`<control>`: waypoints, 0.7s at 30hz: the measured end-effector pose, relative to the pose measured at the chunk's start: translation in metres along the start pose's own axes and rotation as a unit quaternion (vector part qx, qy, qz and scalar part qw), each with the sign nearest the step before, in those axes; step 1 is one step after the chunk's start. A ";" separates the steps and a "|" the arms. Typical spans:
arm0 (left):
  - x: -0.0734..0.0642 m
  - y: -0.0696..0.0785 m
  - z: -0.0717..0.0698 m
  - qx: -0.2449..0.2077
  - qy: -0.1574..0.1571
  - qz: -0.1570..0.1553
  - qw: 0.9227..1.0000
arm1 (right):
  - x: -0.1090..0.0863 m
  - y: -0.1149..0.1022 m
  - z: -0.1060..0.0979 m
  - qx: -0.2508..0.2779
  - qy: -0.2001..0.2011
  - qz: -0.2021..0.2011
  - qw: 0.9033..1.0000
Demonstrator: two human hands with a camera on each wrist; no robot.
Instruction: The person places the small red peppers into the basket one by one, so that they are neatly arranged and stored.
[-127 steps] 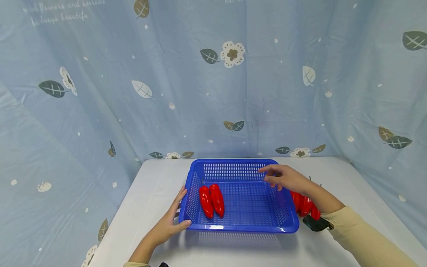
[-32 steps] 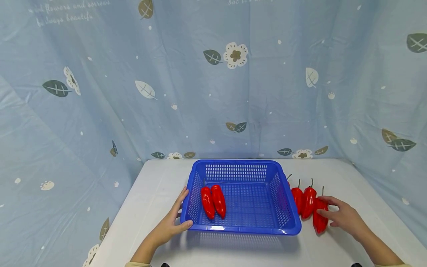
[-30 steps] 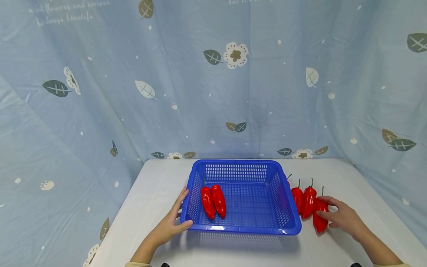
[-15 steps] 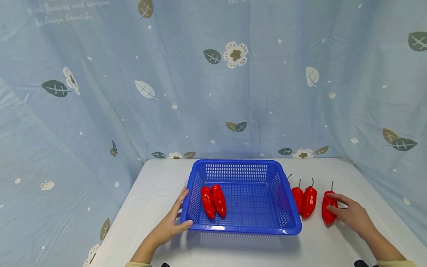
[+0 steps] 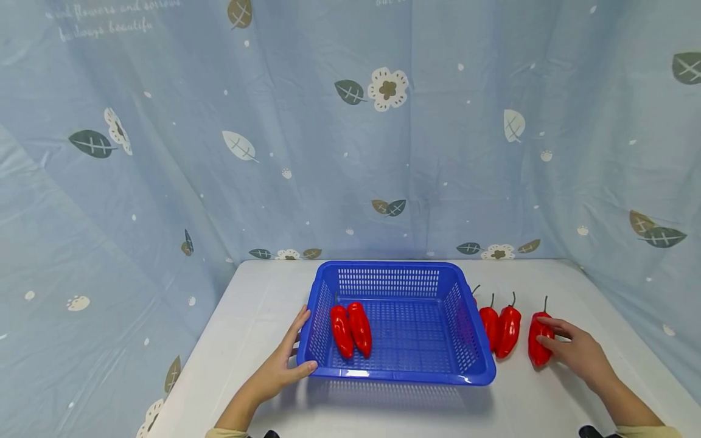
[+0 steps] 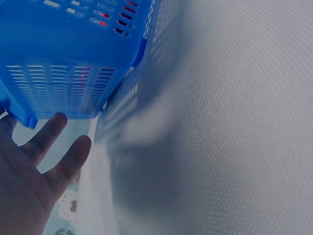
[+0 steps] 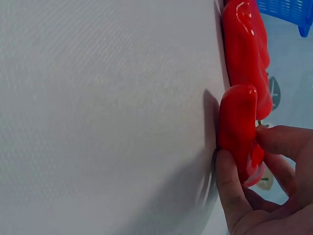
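Note:
My right hand (image 5: 583, 359) pinches a glossy red pepper (image 5: 538, 340) with a dark stem, thumb on one side and fingers on the other. In the right wrist view the held pepper (image 7: 237, 122) lies very close to the white table; whether it touches cannot be told. My left hand (image 5: 276, 371) rests against the left side of a blue plastic basket (image 5: 394, 376), thumb on the front rim near the corner. The left wrist view shows its fingers (image 6: 68, 159) spread and fairly straight beside the basket wall. Two red peppers (image 5: 350, 331) lie side by side inside the basket, at its left.
Between the basket and my right hand lie two more red peppers (image 5: 507, 331), with another partly hidden behind the basket's right wall. The white table (image 5: 263, 304) extends around the basket. A blue patterned curtain (image 5: 350, 152) hangs behind it and at the sides.
My right hand has gone from above the basket's right side to the rightmost pepper. That pepper has shifted right, apart from its neighbours. The left hand has kept its place.

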State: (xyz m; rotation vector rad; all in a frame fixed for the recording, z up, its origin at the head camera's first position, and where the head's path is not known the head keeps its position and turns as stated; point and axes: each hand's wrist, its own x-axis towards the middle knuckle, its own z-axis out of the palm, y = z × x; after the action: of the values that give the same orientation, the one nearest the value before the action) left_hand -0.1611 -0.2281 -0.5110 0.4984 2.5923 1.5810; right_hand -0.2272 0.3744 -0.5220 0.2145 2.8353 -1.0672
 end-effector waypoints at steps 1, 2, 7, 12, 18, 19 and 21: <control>0.000 0.000 0.000 0.001 0.000 0.000 1.000 | 0.000 0.000 0.000 0.000 -0.002 0.000 1.000; 0.000 0.000 0.000 0.000 0.000 -0.001 1.000 | 0.000 0.000 0.000 0.000 -0.004 0.001 1.000; 0.000 0.001 0.000 0.002 -0.001 -0.006 1.000 | -0.001 0.000 0.000 0.003 -0.010 0.006 1.000; 0.000 0.000 0.000 0.006 -0.002 0.006 1.000 | -0.001 -0.001 -0.001 0.019 -0.011 0.014 1.000; 0.000 0.000 0.000 0.008 0.000 0.013 1.000 | 0.000 -0.003 -0.002 0.033 -0.012 0.011 0.999; 0.000 0.000 0.000 0.009 0.001 0.012 1.000 | 0.000 -0.003 -0.002 0.033 -0.012 0.010 0.999; 0.000 0.000 -0.001 0.012 0.002 0.013 1.000 | -0.001 -0.004 -0.002 0.035 -0.010 0.008 0.999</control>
State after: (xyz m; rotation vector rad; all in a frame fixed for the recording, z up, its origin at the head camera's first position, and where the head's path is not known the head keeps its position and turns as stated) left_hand -0.1612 -0.2285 -0.5107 0.5342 2.6210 1.5624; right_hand -0.2274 0.3725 -0.5177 0.2301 2.7757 -1.1593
